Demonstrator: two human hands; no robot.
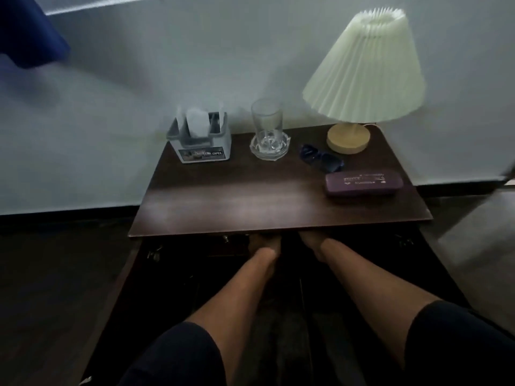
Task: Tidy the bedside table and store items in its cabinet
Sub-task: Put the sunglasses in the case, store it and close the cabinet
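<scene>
The dark wooden bedside table [237, 201] stands against the wall. On its top are a grey tissue box [200, 143] at the back left, a clear glass [266, 121] standing in a glass ashtray [269, 149], blue sunglasses [322, 162], a purple glasses case [363, 183] and a lamp [362, 76] with a pleated shade. Both forearms reach under the tabletop's front edge into the dark cabinet. My left hand [263, 243] and my right hand [310, 242] are mostly hidden there, and their fingers cannot be made out.
The cabinet's two doors [172, 274] hang open to either side of my arms. A pale wall runs behind the table, with dark floor at the left and grey floor [473, 232] at the right. A blue cloth [28, 32] hangs at the upper left.
</scene>
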